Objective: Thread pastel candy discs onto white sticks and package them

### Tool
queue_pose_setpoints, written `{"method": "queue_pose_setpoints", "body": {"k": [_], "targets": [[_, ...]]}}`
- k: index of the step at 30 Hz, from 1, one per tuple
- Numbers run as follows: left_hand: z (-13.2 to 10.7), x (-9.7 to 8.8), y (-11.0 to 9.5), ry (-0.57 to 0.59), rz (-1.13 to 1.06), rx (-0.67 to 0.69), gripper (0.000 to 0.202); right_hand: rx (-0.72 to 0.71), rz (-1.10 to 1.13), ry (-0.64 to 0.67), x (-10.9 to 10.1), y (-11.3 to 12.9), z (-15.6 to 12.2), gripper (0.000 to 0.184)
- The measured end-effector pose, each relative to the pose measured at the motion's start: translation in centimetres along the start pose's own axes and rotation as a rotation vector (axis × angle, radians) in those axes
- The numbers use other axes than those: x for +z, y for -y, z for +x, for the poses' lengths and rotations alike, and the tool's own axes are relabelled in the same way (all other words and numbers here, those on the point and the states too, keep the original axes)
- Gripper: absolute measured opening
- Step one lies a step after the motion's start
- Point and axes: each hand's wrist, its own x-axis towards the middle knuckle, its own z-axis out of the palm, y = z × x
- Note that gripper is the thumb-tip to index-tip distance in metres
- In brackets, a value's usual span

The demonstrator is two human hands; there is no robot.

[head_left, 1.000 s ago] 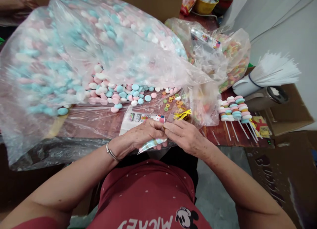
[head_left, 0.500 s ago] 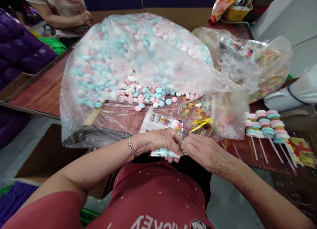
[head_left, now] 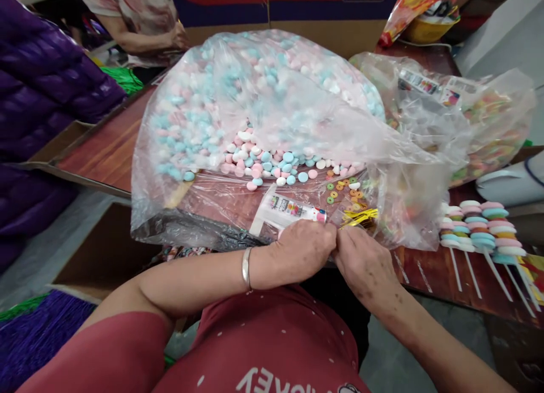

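Observation:
My left hand [head_left: 306,248], with a silver bangle at the wrist, is closed over a bagged candy skewer that the hand now mostly hides. Right against it, my right hand [head_left: 361,260] is closed too, its fingertips meeting the left hand's; what they pinch is hidden. Just beyond the hands lie printed clear bags [head_left: 292,209] and gold twist ties [head_left: 361,216]. Several candy skewers [head_left: 482,226] with white sticks rest on the table at the right. Loose ring candies [head_left: 340,190] lie behind the ties.
A large clear plastic bag [head_left: 204,98] of pink, blue and white candies fills the middle of the table [head_left: 110,138]. Behind right stands a bag of ring candies [head_left: 501,127]. A cardboard box [head_left: 102,251] is at lower left. Another person's hand [head_left: 178,36] shows at the back left.
My left hand has turned over into a tighter fist, covering the bagged candy that showed below it. Both hands stay together. The view has shifted, so the table appears farther right.

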Motion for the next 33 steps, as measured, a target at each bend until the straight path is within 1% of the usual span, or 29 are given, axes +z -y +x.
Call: {"method": "queue_pose_setpoints", "body": {"k": [2,4,5,6,7,8,9,11,12,13,14,15,16,17,19,20,21,22,23,24,25,26,27,28,29,30,31,32,33], "targets": [[-0.2,0.4,-0.3,-0.187,0.208,0.124,0.021,0.141,0.090,-0.059,0.5,-0.5,0.5,0.025],[-0.7,0.6,-0.3,-0.393,0.291,0.281,0.022,0.312,0.245,-0.134,0.5,-1.0,1.3,0.022],[-1.1,0.6,-0.3,-0.483,0.288,0.361,0.020,0.402,0.323,-0.176,0.4,-1.2,1.7,0.020],[-1.4,0.7,-0.3,-0.547,0.253,0.432,0.018,0.484,0.391,-0.229,0.1,-1.2,2.0,0.019],[-1.8,0.7,-0.3,-0.572,0.180,0.475,0.016,0.550,0.445,-0.288,-0.2,-1.1,2.4,0.017],[-2.2,0.6,-0.3,-0.560,0.061,0.470,0.016,0.590,0.482,-0.346,-0.6,-0.8,2.7,0.016],[-2.5,0.5,-0.3,-0.520,-0.103,0.413,0.017,0.596,0.505,-0.403,-0.9,-0.3,2.9,0.015],[-2.9,0.1,-0.1,-0.429,-0.535,0.196,0.023,0.518,0.524,-0.477,-1.2,1.0,3.3,0.014],[-2.9,-0.3,0.1,-0.396,-0.774,0.084,0.027,0.455,0.526,-0.489,-1.2,1.7,3.4,0.013],[-3.0,-0.8,0.4,-0.383,-1.006,0.000,0.030,0.390,0.526,-0.495,-1.1,2.4,3.4,0.013],[-3.0,-1.3,0.8,-0.382,-1.211,-0.045,0.032,0.333,0.520,-0.504,-0.9,2.9,3.5,0.013],[-3.0,-1.8,1.1,-0.392,-1.374,-0.056,0.034,0.290,0.511,-0.509,-0.6,3.3,3.5,0.013],[-3.1,-2.4,1.5,-0.396,-1.487,-0.045,0.034,0.262,0.498,-0.511,-0.2,3.4,3.5,0.013],[-3.3,-2.9,1.9,-0.396,-1.547,-0.009,0.034,0.245,0.482,-0.509,0.1,3.4,3.6,0.013],[-3.9,-3.5,2.3,-0.376,-1.531,0.112,0.033,0.230,0.451,-0.482,0.6,2.9,3.6,0.013],[-4.2,-3.6,2.5,-0.337,-1.472,0.185,0.035,0.225,0.436,-0.464,0.7,2.6,3.7,0.014],[-4.5,-3.6,2.5,-0.271,-1.395,0.238,0.038,0.219,0.420,-0.451,0.7,2.4,3.8,0.014],[-4.8,-3.5,2.4,-0.188,-1.318,0.246,0.043,0.218,0.404,-0.446,0.6,2.3,3.9,0.015],[-4.9,-3.4,2.3,-0.106,-1.253,0.200,0.050,0.222,0.393,-0.446,0.4,2.3,3.9,0.016],[-4.9,-3.2,2.2,-0.053,-1.218,0.105,0.056,0.225,0.388,-0.452,0.1,2.6,4.0,0.015],[-4.8,-3.1,2.0,-0.031,-1.219,-0.017,0.062,0.220,0.389,-0.459,-0.2,3.0,4.0,0.014],[-4.7,-3.1,1.7,-0.035,-1.253,-0.142,0.067,0.203,0.396,-0.462,-0.4,3.5,4.0,0.013],[-4.5,-3.2,1.5,-0.059,-1.309,-0.239,0.070,0.179,0.408,-0.459,-0.6,4.0,4.0,0.013],[-4.4,-3.5,1.3,-0.098,-1.373,-0.283,0.071,0.153,0.423,-0.449,-0.7,4.6,4.0,0.014],[-4.4,-4.0,1.2,-0.143,-1.431,-0.277,0.070,0.134,0.446,-0.435,-0.6,5.0,3.9,0.015],[-4.5,-4.6,1.1,-0.180,-1.478,-0.229,0.068,0.128,0.478,-0.417,-0.5,5.3,3.8,0.016],[-4.7,-5.2,1.2,-0.202,-1.507,-0.132,0.065,0.144,0.522,-0.396,-0.3,5.4,3.8,0.017],[-5.0,-5.8,1.3,-0.204,-1.515,-0.006,0.063,0.177,0.573,-0.381,-0.1,5.4,3.8,0.017],[-5.3,-6.2,1.5,-0.166,-1.498,0.109,0.062,0.224,0.624,-0.374,0.1,5.4,3.8,0.016]]}}
